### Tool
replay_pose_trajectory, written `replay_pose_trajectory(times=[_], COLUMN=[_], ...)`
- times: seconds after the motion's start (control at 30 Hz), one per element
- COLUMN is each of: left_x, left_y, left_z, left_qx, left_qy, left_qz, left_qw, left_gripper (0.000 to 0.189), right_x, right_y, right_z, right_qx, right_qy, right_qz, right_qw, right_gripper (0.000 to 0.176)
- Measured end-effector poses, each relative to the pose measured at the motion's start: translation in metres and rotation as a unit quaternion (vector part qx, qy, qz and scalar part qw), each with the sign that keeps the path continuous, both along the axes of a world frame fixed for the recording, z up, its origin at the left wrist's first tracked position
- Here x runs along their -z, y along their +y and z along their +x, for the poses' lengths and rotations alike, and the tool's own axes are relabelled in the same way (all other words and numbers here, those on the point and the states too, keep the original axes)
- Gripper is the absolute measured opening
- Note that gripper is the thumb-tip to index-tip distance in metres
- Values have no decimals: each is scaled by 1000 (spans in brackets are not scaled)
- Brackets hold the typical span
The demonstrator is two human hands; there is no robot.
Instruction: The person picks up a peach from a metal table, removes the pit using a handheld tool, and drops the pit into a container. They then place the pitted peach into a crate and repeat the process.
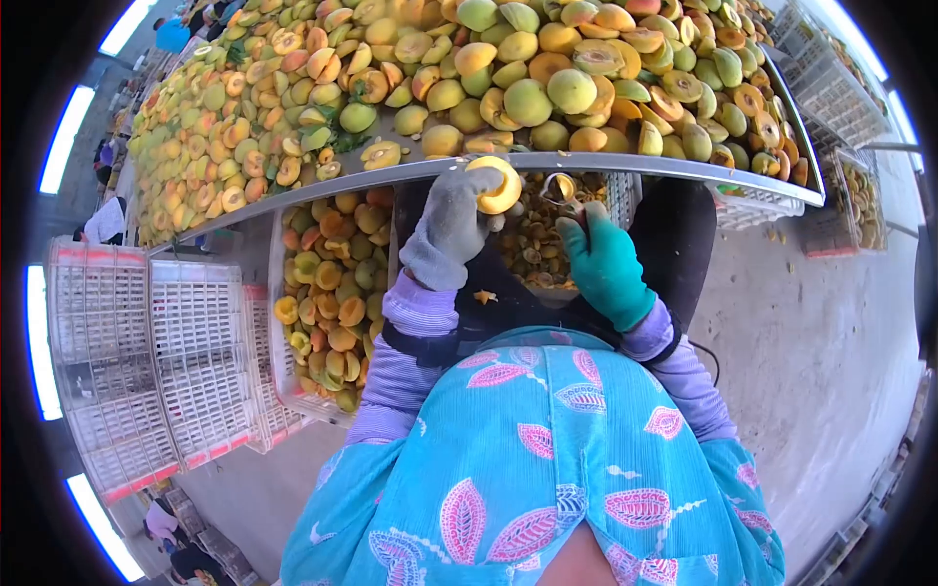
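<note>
My left hand (pixel 452 217), in a grey glove, grips a halved yellow peach (pixel 507 192) at the table's near edge, its cut side turned to the right. In the green-gloved right hand (pixel 608 267) is a pitting spoon (pixel 572 200) with a looped metal end, held just right of the peach half and apart from it. Beneath both hands, a container of peach pits and scraps (pixel 535 244) sits between my knees. Beyond them a heap of peaches (pixel 576 93), many of them halved, covers the metal-edged table (pixel 625 164).
A crate of peach halves (pixel 337 293) stands left of my legs. Farther left are stacked white plastic crates (pixel 156 361). More crates (pixel 831 78) stand at the right, one holding fruit (pixel 862 205). Other people (pixel 106 223) are at the far left.
</note>
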State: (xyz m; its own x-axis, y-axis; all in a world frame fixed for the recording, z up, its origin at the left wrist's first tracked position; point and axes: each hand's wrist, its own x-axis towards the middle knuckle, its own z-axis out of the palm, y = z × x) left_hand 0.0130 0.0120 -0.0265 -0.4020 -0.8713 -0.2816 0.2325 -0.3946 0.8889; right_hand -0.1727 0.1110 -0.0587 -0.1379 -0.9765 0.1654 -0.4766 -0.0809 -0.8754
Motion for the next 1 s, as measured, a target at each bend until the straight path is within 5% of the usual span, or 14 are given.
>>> replay_pose_trajectory(times=[0.07, 0.3, 0.4, 0.5, 0.53, 0.57, 0.63, 0.77, 0.87, 0.97, 1.0], left_x=[4, -23, -39, -42, -26, 5, 58, 154, 197, 272, 249], left_y=[12, 37, 51, 74, 88, 106, 135, 197, 213, 235, 214], left_z=[2, 6, 18, 79, 112, 159, 252, 406, 410, 471, 478], left_qx=[16, 4, 38, -120, -176, -237, -380, -368, -269, -191, -75], left_qy=[-105, -148, -55, -86, -126, -202, -424, -794, -802, -816, -845], left_qz=[-100, -62, 4, 27, 1, -87, -52, 35, 132, 84, 145], left_qw=[989, 987, 998, 989, 976, 946, 821, 483, 516, 539, 509], left_gripper=[35, 32, 34, 36, 36, 35, 36, 68, 84, 78, 65], right_x=[-13, -18, 34, 63, 50, 44, 47, 10, 12, 43, 45], right_y=[-3, -7, -14, -19, -20, -18, -15, -10, -12, -17, -20], right_z=[12, 34, 19, 8, 5, 4, -11, 4, 26, 37, 37], right_qx=[50, 26, 22, 35, 13, 27, 27, 60, 48, -56, -62], right_qy=[186, 279, 290, 294, 189, 171, 118, -18, -43, 139, 161], right_qz=[-81, -55, -16, -23, 32, 47, 124, 306, 296, 63, -1], right_qw=[978, 958, 957, 955, 981, 984, 985, 950, 953, 987, 985], right_gripper=[25, 25, 25, 24, 26, 28, 32, 34, 30, 25, 25])
